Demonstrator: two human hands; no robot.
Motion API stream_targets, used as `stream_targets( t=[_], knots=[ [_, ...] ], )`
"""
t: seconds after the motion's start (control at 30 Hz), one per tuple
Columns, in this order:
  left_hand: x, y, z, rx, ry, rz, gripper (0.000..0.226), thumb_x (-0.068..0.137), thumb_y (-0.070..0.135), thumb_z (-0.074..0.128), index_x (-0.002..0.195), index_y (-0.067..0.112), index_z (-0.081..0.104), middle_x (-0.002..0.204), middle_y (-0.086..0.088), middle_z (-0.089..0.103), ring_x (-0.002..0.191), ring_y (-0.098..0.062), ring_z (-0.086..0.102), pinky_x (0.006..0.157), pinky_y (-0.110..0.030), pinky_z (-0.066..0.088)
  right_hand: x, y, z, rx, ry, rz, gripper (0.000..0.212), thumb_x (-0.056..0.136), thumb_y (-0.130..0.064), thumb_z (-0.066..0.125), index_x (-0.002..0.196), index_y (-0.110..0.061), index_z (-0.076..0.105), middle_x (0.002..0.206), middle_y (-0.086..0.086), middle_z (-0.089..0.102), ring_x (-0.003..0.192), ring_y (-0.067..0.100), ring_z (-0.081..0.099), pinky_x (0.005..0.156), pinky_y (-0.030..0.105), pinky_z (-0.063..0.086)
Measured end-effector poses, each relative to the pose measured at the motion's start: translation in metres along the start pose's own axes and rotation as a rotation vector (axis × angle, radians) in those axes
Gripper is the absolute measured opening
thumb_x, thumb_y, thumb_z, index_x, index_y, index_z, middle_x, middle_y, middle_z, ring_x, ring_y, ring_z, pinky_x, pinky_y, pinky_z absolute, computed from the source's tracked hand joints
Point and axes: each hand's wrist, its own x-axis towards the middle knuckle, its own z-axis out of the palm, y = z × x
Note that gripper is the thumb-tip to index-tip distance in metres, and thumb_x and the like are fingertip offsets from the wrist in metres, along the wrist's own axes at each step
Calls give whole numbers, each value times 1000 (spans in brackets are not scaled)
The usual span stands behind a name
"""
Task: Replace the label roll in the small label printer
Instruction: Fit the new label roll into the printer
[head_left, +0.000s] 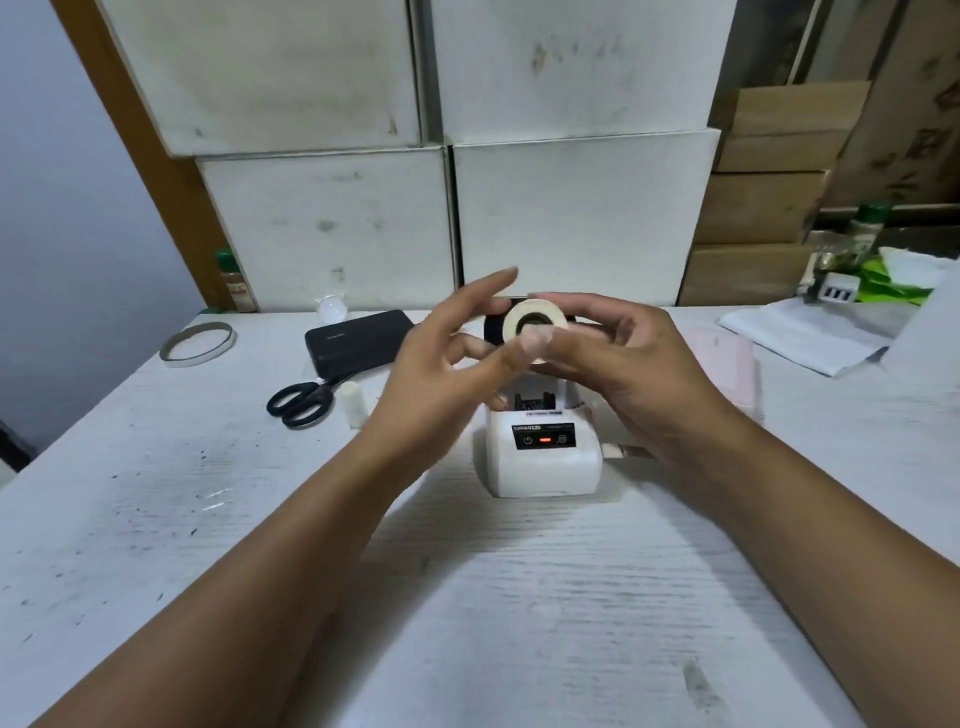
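The small white label printer (545, 462) stands in the middle of the table, its lid up and its roll bay showing; a black panel with an orange light faces me. Above it my right hand (639, 374) holds a white label roll (535, 322) with a dark core, thumb across the roll's lower edge. My left hand (441, 364) hovers beside the roll on its left, fingers spread, fingertips close to it. A small white cylinder (353, 402) stands left of the printer.
Black scissors (306, 400) and a black flat case (358, 345) lie to the left. A loop of tape (197, 344) sits far left. White boxes (332, 228) are stacked behind. Papers (805, 332) and clutter fill the right back corner.
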Motion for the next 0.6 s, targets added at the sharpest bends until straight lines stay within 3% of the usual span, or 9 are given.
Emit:
stream_targets(
  t=[0.07,0.17,0.3,0.4,0.5,0.6],
  knots=[
    [1,-1,-8,-13,-36,-58,64,87,39,82,147,28,64,126,2,78,108,-19,78,74,-30,61,-1,-1,1,-35,-47,-15,45,93,-9,82,136,-11,70,115,10,85,110,25,81,97,36,64],
    [4,-1,-20,-44,-104,-86,57,85,30,86,139,17,71,126,-2,81,120,-22,76,88,-30,60,-2,0,3,-195,-45,-65,49,88,-10,87,132,-15,65,110,5,86,100,20,84,83,34,66],
    [5,0,-32,-140,-169,-100,54,84,26,81,136,12,71,123,-13,81,118,-30,77,101,-36,59,-4,3,5,-306,-31,-119,59,80,-16,94,128,-21,60,112,0,86,101,21,84,87,47,67],
    [4,-1,-31,-282,-196,-92,46,88,21,79,133,15,71,128,-12,79,121,-25,75,107,-35,55,-3,4,6,-261,-17,-148,66,76,-16,97,131,-25,62,120,2,82,108,18,81,90,43,67],
    [5,-1,-26,-413,-122,-54,41,90,8,74,130,17,70,132,-7,77,119,-19,74,103,-31,56,-1,9,7,-371,49,-214,54,77,-24,96,124,-25,71,114,1,76,104,18,75,93,32,64],
    [4,1,-24,-440,-63,-19,46,84,-1,76,128,13,69,129,-6,76,117,-21,76,98,-29,58,0,11,8,-350,52,-183,33,87,-20,89,119,-23,79,102,11,78,92,33,74,84,36,66]
  ],
)
